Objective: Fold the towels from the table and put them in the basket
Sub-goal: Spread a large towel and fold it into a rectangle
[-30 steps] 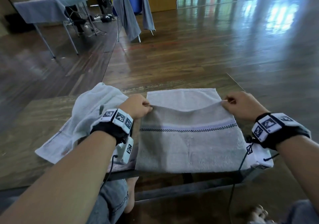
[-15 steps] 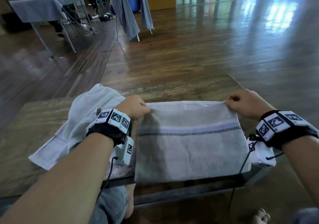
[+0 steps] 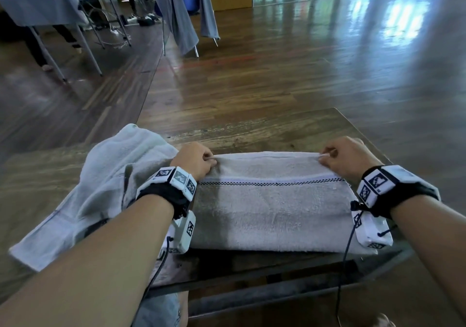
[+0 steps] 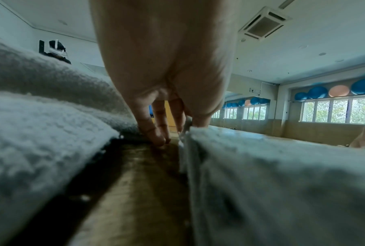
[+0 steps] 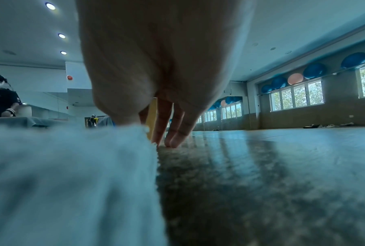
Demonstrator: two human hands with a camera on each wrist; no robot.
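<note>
A beige towel [image 3: 272, 210] lies folded across the lower middle of the head view, on the wooden bench [image 3: 252, 132], its near edge at the bench's front lip. A thin checked stripe runs across it just below the hands. The left hand [image 3: 194, 161] pinches the towel's far left corner, thumb and forefinger closed on the cloth edge; in the left wrist view the other fingers [image 4: 156, 133] reach down with their tips on the bench beside the towel's side [image 4: 261, 174]. The right hand [image 3: 348, 156] pinches the far right corner the same way, a bit of white hem showing between thumb and forefinger. In the right wrist view its remaining fingers [image 5: 175, 133] touch the bench top just beside the towel's edge [image 5: 72, 166].

At the left of the frame a second, paler towel [image 3: 100, 188] lies rumpled on the bench, partly under the left forearm. In the upper left of the head view stand a cloth-covered table [image 3: 50, 6] and a rack hung with grey cloth [image 3: 179, 19] on the wood floor [image 3: 302, 61].
</note>
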